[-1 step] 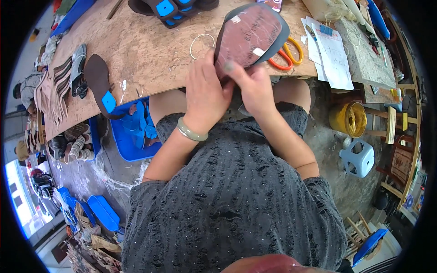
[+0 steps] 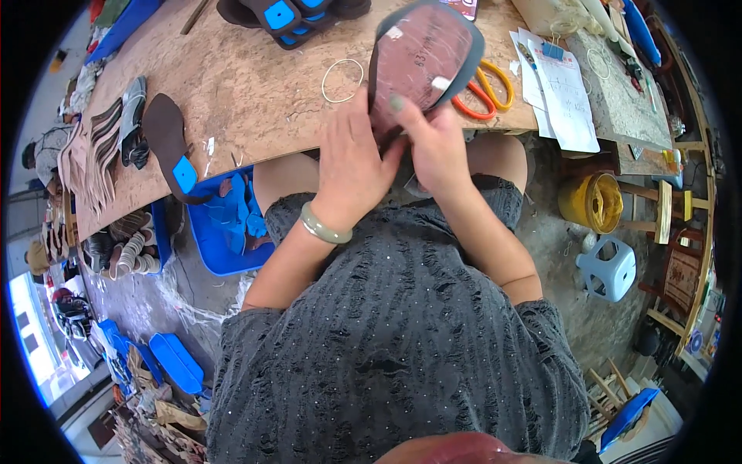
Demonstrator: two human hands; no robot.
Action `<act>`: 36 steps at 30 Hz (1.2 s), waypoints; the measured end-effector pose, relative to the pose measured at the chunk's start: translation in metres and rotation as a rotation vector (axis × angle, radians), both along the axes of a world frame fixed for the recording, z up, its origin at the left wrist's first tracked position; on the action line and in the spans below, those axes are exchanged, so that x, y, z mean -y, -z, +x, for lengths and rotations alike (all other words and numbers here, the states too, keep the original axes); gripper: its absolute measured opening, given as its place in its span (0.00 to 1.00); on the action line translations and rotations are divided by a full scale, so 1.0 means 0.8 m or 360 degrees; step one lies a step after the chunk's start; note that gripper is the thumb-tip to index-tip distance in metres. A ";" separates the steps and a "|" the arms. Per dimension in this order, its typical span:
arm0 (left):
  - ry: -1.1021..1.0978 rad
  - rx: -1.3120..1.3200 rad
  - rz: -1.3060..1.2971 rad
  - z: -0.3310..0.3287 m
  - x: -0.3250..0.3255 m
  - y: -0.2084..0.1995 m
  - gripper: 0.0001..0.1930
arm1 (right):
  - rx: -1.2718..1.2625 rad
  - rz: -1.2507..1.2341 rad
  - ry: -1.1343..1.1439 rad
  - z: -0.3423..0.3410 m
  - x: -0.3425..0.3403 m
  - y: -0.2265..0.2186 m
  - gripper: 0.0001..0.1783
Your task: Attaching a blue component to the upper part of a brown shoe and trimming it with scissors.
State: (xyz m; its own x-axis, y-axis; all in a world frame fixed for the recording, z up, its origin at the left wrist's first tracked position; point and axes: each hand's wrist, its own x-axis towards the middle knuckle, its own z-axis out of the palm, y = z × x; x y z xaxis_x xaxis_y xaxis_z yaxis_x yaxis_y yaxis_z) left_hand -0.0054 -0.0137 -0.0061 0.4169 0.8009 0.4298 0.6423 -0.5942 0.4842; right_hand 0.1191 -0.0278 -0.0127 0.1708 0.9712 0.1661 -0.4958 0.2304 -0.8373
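Note:
A reddish-brown shoe sole piece [image 2: 427, 58] with a wide dark grey border is held tilted over the table's front edge. Pale streaks and small white patches mark its face. My right hand [image 2: 442, 155] grips its lower end, thumb pressed on the face and fingers behind it. At its lower left edge, my left hand [image 2: 349, 158] is closed on it with fingers together; part of that grip is hidden. Scissors with orange and yellow handles [image 2: 478, 104] lie just right of the piece, partly covered by it. Left of it rests a thin white ring [image 2: 325, 81].
A dark brown insole [image 2: 165, 131] with a blue heel patch lies left, beside layered beige strips [image 2: 93, 158]. More insoles [image 2: 313, 23] are stacked at the back. Papers [image 2: 564, 100] lie right. Below the table are a blue bin [image 2: 224, 265], yellow bucket [image 2: 576, 203] and stool [image 2: 610, 271].
The shoe sole piece has shifted slightly up, along with small movements of both hands. Both hands keep their hold.

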 end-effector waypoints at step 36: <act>0.0818 0.2251 -0.1695 0.024 0.002 -0.011 0.21 | -0.0297 -0.0344 -0.0070 0.006 0.029 -0.032 0.26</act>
State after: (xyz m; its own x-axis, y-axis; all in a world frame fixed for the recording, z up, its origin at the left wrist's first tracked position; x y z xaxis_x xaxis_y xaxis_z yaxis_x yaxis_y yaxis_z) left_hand 0.0135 -0.0151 0.0023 0.5003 0.8610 0.0920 -0.6535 0.3057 0.6924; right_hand 0.1240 -0.0510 0.0132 0.1358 0.9878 -0.0761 -0.6516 0.0312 -0.7579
